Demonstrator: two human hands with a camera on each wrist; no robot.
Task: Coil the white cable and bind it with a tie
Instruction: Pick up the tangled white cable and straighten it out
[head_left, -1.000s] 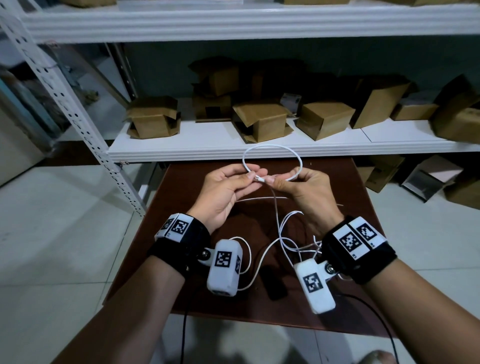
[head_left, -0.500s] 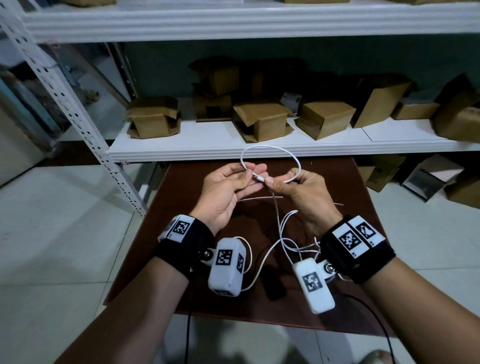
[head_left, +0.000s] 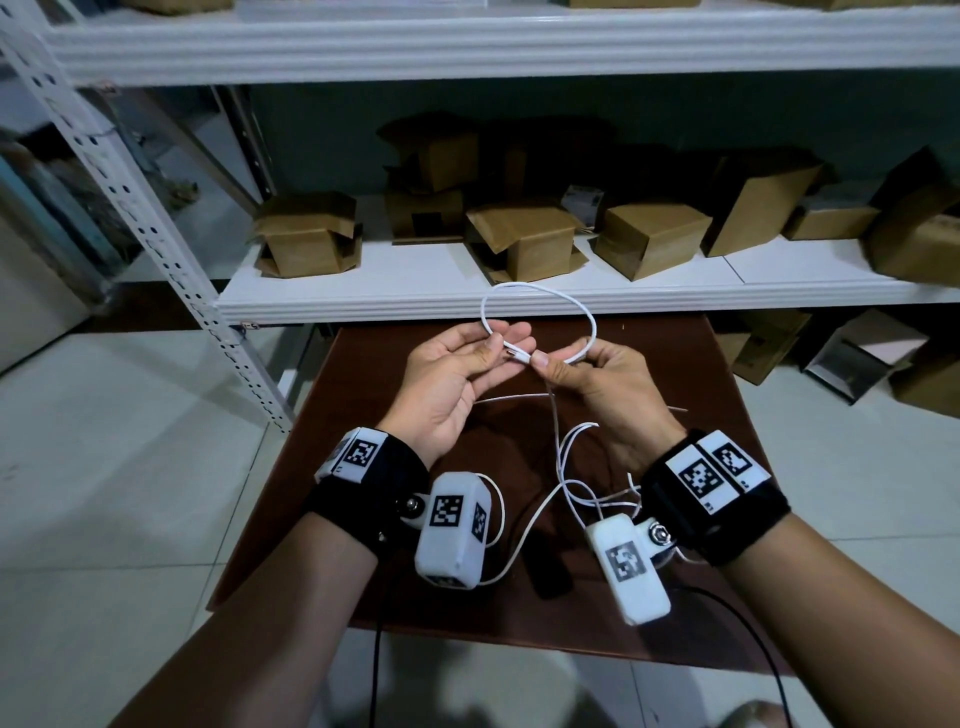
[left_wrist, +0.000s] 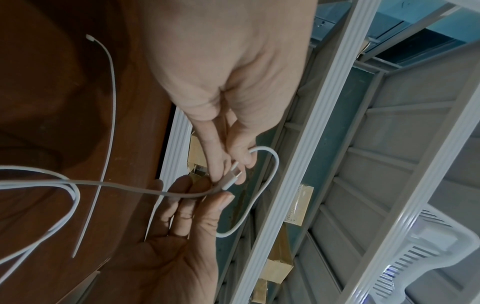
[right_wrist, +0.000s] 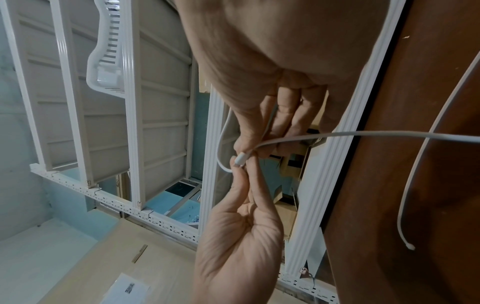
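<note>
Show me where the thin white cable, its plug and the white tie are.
Thin white cable (head_left: 540, 288): head view, top of loop.
Cable's white plug (left_wrist: 232, 180): left wrist view, its body.
Thin white tie (head_left: 511, 398): head view, mid-strip.

1. I see the white cable (head_left: 540, 299) with one loop formed, held up over the far edge of the brown table (head_left: 727, 374); its white plug end sits at the loop's crossing point.
2. The rest hangs down and lies in loose curves on the table toward its near edge.
3. The tie (head_left: 514, 397), a thin white strip, lies flat and straight mid-table, unused.
</note>
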